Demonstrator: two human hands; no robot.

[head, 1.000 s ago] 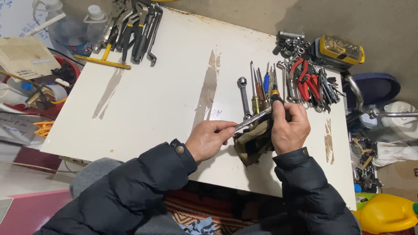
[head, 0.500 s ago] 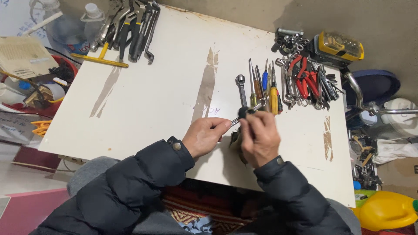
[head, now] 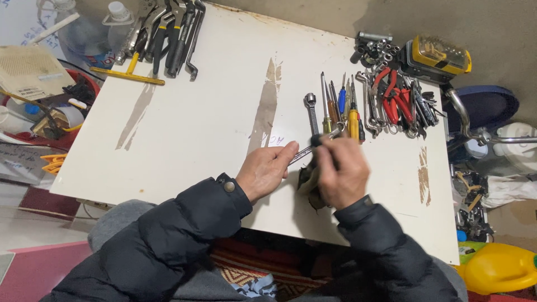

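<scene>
My left hand (head: pixel 265 170) pinches the near end of a slim steel wrench (head: pixel 320 142) that lies slanted over the white table (head: pixel 207 117). My right hand (head: pixel 341 173) is wrapped around a dark rag (head: pixel 307 178) and presses it against the wrench shaft. The wrench's ring end points toward a row of tools: another wrench (head: pixel 310 112), several screwdrivers (head: pixel 338 106) and a yellow-handled driver (head: pixel 353 120).
Red-handled pliers (head: pixel 391 100), loose wrenches and sockets (head: pixel 372 50) lie at the right, beside a yellow case (head: pixel 439 56). Large pliers and wrenches (head: pixel 168 33) sit far left with a yellow T-handle (head: pixel 128 72). A red bin (head: pixel 50 106) stands left, a yellow jug (head: pixel 498 268) lower right.
My right hand with the rag has slid back along the wrench toward me. The left hand keeps its hold on the wrench's end.
</scene>
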